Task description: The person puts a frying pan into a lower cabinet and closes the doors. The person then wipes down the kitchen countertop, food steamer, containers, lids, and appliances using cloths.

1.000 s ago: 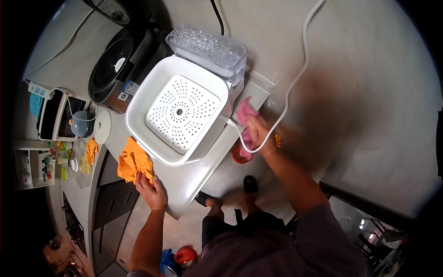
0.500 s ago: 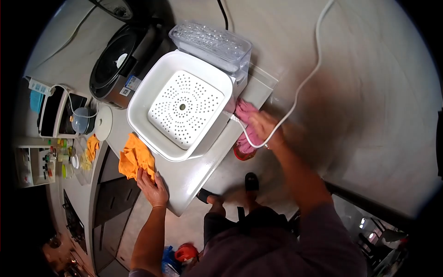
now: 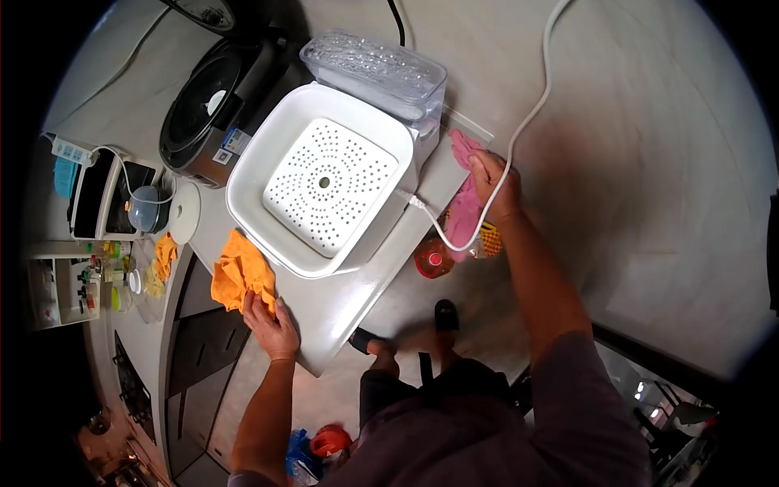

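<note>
My left hand point(image 3: 273, 331) lies at the counter's near edge, its fingertips resting on a crumpled orange cloth point(image 3: 242, 274) and its thumb apart. At the counter's right-hand edge, my right hand point(image 3: 497, 183) is closed around a pink cloth point(image 3: 465, 213), which hangs down beside the edge. Between the hands sits a white square appliance basin point(image 3: 243, 213) with a perforated plate point(image 3: 296, 191) inside. A white power cord point(image 3: 527, 134) runs from the basin's side, loops past the pink cloth and crosses in front of my right wrist.
A clear lidded container point(image 3: 377, 69) stands behind the basin on the counter point(image 3: 324, 312). To the left are a rice cooker point(image 3: 199, 114), a round white lid point(image 3: 185, 213) and a grey-blue pot point(image 3: 146, 209). A red-capped bottle point(image 3: 434, 260) stands below the counter's right edge.
My right hand has moved up and outward along the counter edge with the pink cloth, uncovering the red-capped bottle below. My left hand stays on the orange cloth.
</note>
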`<state>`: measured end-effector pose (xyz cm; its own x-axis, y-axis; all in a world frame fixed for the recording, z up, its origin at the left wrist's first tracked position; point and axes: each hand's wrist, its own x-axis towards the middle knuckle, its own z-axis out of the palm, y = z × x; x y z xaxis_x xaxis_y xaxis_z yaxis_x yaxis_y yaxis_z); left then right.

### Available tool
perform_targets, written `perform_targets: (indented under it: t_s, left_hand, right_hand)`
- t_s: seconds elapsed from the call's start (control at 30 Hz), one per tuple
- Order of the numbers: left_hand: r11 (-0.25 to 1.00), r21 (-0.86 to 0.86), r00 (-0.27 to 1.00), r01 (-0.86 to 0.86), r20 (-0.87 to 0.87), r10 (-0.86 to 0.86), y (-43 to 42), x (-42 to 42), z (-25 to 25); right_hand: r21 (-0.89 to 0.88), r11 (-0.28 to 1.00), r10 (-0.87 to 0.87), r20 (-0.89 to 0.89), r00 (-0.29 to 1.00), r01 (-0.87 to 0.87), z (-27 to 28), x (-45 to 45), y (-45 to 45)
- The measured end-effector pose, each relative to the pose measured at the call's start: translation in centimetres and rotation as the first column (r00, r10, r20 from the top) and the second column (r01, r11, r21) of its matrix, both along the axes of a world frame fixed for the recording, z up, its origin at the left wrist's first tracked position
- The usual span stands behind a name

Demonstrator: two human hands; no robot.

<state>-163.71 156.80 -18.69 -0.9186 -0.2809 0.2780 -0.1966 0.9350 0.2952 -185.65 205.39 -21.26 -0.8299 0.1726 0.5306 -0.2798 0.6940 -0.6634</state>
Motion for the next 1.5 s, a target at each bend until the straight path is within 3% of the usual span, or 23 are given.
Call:
perform_targets:
  t_s: [0.03,0.1,0.2,0.27,0.3,0.33,0.37,0.4,0.43,0.47,0.6,0.67,0.73,0.77,0.8,0.87,0.93,0.97,1.03,1.23,1.33,1.43,1.5]
  left_hand:
    - [1.000,0.004,1.000,0.019,-0.025,-0.019,0.1,-0.1,0.0]
    - [1.000,-0.001,0.995,0.020,-0.097,-0.020,0.0,0.0,-0.5]
    - [0.993,-0.096,0.980,0.062,-0.184,-0.079,-1.9,0.8,-3.4]
    - [0.999,0.053,0.983,0.002,-0.181,0.008,-1.2,-0.4,-2.2]
    - [1.000,0.023,0.990,-0.015,-0.140,0.018,-0.8,-0.8,-2.0]
    - [0.999,0.004,0.992,-0.038,-0.118,0.038,-0.6,-1.0,-1.6]
    - [0.998,0.003,0.992,-0.059,-0.107,0.059,-0.4,-1.1,-1.4]
    - [0.997,0.004,0.993,-0.071,-0.092,0.071,-0.2,-1.1,-0.7]
    - [0.997,0.008,0.995,-0.074,-0.073,0.075,0.1,-1.1,-0.1]
    - [0.997,0.016,0.994,-0.075,-0.081,0.076,-0.2,-1.0,-0.7]
    - [0.997,0.041,0.995,-0.068,-0.064,0.070,-0.1,-1.0,0.3]
    - [0.995,0.047,0.995,-0.087,-0.045,0.089,-0.1,-1.1,0.2]
    - [0.995,0.031,0.993,-0.091,-0.078,0.093,-0.3,-1.0,-0.4]
    - [0.995,0.039,0.992,-0.090,-0.082,0.093,-0.2,-1.0,-0.2]
    - [0.995,0.049,0.992,-0.092,-0.081,0.095,-0.2,-0.9,-0.3]
    - [0.995,0.058,0.993,-0.082,-0.085,0.087,-0.1,-1.0,-0.4]
    - [0.996,0.054,0.993,-0.066,-0.098,0.071,-0.2,-0.9,-0.2]
    - [0.995,0.060,0.993,-0.078,-0.080,0.083,-0.1,-0.7,-0.1]
    - [0.993,0.068,0.993,-0.099,-0.055,0.103,0.0,-0.9,0.0]
    - [0.993,0.072,0.994,-0.093,-0.054,0.097,-0.1,-0.9,0.0]
    - [0.994,0.063,0.995,-0.084,-0.054,0.088,0.0,-0.9,0.3]
    - [0.993,0.097,0.995,-0.072,-0.056,0.078,0.0,-0.9,0.1]
    - [0.992,0.097,0.996,-0.075,-0.041,0.079,-0.1,-1.0,0.3]
  right_hand:
    - [0.035,0.998,-0.050,0.043,0.998,0.048,-0.2,0.5,-0.4]
    - [0.132,0.991,0.029,0.017,0.999,-0.031,-2.5,2.8,-1.9]
    - [0.002,0.958,0.286,-0.011,0.958,-0.286,-3.2,6.8,-6.4]
    - [-0.088,0.907,0.418,0.055,0.907,-0.413,-2.8,6.5,-6.0]
    - [-0.093,0.896,0.441,0.080,0.894,-0.434,-3.7,5.7,-4.4]
    - [0.024,0.892,0.452,-0.053,0.890,-0.452,-8.9,3.2,-1.7]
    - [-0.032,0.949,0.317,0.073,0.946,-0.315,-9.8,1.5,-0.2]
    - [-0.164,0.957,0.243,0.002,0.970,-0.240,-14.4,-1.1,2.8]
    - [-0.317,0.918,0.280,0.092,0.956,-0.239,-9.8,-2.1,2.8]
    - [-0.103,0.963,0.270,0.323,0.907,-0.250,-5.2,-2.8,3.3]
    - [-0.076,0.986,0.155,0.102,0.983,-0.148,-6.0,-2.6,1.0]
    - [-0.443,0.834,0.350,-0.038,0.936,-0.330,-4.1,0.8,-4.4]
    - [-0.225,0.894,0.372,-0.112,0.921,-0.388,-7.9,3.2,-4.3]
    - [0.185,0.934,0.330,-0.115,0.937,-0.306,-12.8,4.0,-1.9]
    - [0.017,0.949,0.315,-0.118,0.942,-0.315,-7.6,5.5,-4.9]
    - [0.134,0.923,0.333,0.195,0.923,-0.361,-8.6,3.4,-1.0]
    - [0.070,0.943,0.293,0.283,0.913,-0.325,-11.1,0.0,3.2]
    - [-0.040,0.964,0.266,0.221,0.938,-0.264,-11.4,-2.0,4.3]
    - [-0.072,0.989,0.140,0.200,0.970,-0.128,-6.1,-3.0,2.2]
    - [0.116,0.930,0.361,-0.131,0.923,-0.348,-7.0,4.2,-4.6]
    - [-0.004,0.925,0.377,0.133,0.917,-0.380,-8.7,1.2,0.2]
    - [-0.045,0.992,0.129,0.380,0.916,-0.121,-2.8,-2.3,1.6]
    - [-0.073,0.993,0.109,0.277,0.955,-0.092,-4.6,-1.1,0.1]
